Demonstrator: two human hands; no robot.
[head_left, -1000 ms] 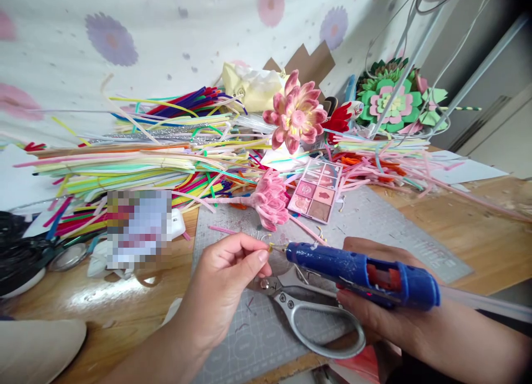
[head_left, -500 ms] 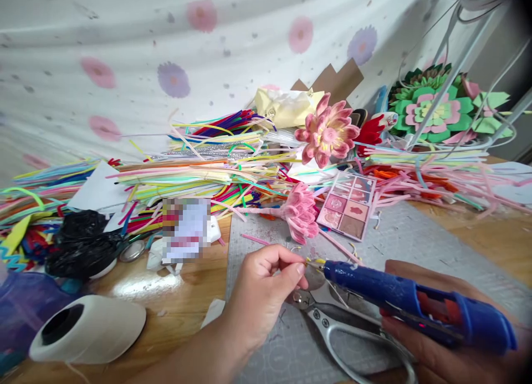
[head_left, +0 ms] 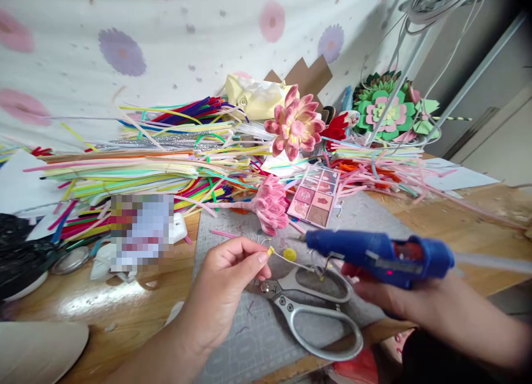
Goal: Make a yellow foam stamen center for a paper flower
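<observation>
Your left hand [head_left: 226, 284] pinches a small yellow piece [head_left: 270, 251] between thumb and fingertips, just above the grey cutting mat [head_left: 257, 334], while your right hand [head_left: 386, 292] is wrapped closed around the grip of the blue glue gun [head_left: 378, 254], whose nozzle points left and sits a little apart from that piece. A small yellow ball [head_left: 290, 255] lies between the two, close to the silver scissors [head_left: 310, 303] resting on the mat under the gun. Behind them a pink pipe-cleaner flower [head_left: 270, 204] lies beside an eyeshadow palette [head_left: 316, 194], in front of the heap of coloured pipe cleaners [head_left: 158, 162].
</observation>
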